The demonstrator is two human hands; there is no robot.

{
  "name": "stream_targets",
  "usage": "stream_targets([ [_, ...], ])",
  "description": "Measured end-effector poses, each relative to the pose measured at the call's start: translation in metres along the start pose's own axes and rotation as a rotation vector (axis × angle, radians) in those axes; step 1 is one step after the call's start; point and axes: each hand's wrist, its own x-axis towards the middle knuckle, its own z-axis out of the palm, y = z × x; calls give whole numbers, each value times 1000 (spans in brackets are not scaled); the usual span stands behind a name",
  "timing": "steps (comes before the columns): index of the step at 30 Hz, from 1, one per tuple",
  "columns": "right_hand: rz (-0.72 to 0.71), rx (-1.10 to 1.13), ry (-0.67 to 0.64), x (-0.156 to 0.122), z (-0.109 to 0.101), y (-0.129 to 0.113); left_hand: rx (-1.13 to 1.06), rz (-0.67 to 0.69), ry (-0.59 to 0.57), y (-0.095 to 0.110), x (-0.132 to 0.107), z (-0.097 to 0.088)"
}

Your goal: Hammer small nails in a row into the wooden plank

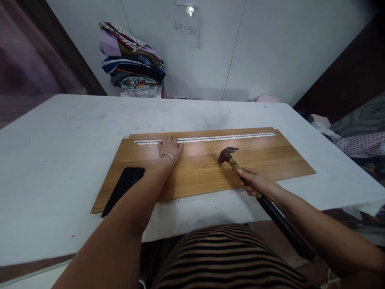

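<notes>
A flat wood-grain board [246, 154] lies across the table in front of me. Two narrow white strips [222, 138] with small marks run along its far side. My left hand [171, 149], with a bracelet at the wrist, rests palm down on the strips, fingers stretched forward. My right hand [252, 182] is wrapped round the shaft of a claw hammer [231, 155]. The hammer's head hangs over the middle of the board, its dark handle end pointing back toward me. Beside the hammer head, a short row of tiny dark specks [206, 165] shows on the board; their kind cannot be made out.
A black phone [124, 186] lies on the board's left end, beside my left forearm. The white table [54, 160] extends around the board. Folded clothes [134, 60] are stacked at the table's far edge, against a pale wall. More fabric [357, 140] lies beyond the right edge.
</notes>
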Motion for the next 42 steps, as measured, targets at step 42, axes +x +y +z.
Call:
stream_targets([
  [42,-10,-18,-19,2,1,0,5,-2,7,0,1,1],
])
